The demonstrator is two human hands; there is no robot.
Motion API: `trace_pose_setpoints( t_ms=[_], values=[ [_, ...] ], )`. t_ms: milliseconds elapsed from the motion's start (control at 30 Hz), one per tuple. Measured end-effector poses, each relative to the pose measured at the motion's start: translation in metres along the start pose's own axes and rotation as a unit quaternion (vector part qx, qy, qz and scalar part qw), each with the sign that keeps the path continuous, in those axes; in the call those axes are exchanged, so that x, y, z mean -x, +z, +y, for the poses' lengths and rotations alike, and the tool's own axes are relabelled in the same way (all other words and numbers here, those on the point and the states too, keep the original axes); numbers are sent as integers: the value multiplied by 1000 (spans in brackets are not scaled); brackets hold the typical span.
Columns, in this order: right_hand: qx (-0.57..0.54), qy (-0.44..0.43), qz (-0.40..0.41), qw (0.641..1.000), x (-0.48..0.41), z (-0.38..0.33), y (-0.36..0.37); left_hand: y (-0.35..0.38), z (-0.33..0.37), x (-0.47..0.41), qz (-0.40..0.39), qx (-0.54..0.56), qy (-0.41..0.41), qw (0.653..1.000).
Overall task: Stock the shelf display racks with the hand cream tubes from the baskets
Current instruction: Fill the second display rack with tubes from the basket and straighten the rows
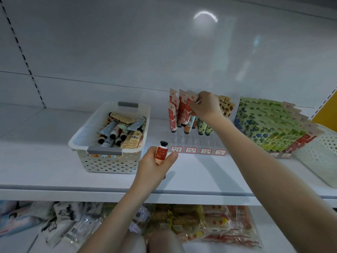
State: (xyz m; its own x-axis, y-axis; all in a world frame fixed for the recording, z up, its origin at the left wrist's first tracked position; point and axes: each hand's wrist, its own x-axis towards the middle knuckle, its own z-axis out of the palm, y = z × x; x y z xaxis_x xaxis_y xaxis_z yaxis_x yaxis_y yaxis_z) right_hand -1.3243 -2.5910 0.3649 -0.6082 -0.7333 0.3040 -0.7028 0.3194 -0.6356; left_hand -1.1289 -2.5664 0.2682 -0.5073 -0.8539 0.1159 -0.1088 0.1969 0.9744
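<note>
While the right hand (206,106) pinches the crimped top of a red tube (191,98) standing in the clear rack (198,143), seating is judged under way; the left hand (153,166) grips a second tube (160,152), cap up, beside the basket (102,161), next needing inversion into a vacant slot.

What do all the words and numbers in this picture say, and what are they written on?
None can be read.
Red-bordered white tags on the clear rack's front: handwritten, blurred.
Small red tube with black cap held by the left hand: print too small.
Cream barcoded tubes in the white perforated basket: too small.
Tall red-and-peach tube pinched by the right hand: blurred.
</note>
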Motion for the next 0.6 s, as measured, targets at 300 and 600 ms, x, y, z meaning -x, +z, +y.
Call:
trace_pose_setpoints(
  t_ms=[300,600],
  values=[
    [71,5,-53,996,-10,5,27,-3,-10,-3,-27,45,-33,998],
    [135,-17,-47,990,-21,-1,22,-3,-13,-2,-20,46,-33,998]
  ],
)
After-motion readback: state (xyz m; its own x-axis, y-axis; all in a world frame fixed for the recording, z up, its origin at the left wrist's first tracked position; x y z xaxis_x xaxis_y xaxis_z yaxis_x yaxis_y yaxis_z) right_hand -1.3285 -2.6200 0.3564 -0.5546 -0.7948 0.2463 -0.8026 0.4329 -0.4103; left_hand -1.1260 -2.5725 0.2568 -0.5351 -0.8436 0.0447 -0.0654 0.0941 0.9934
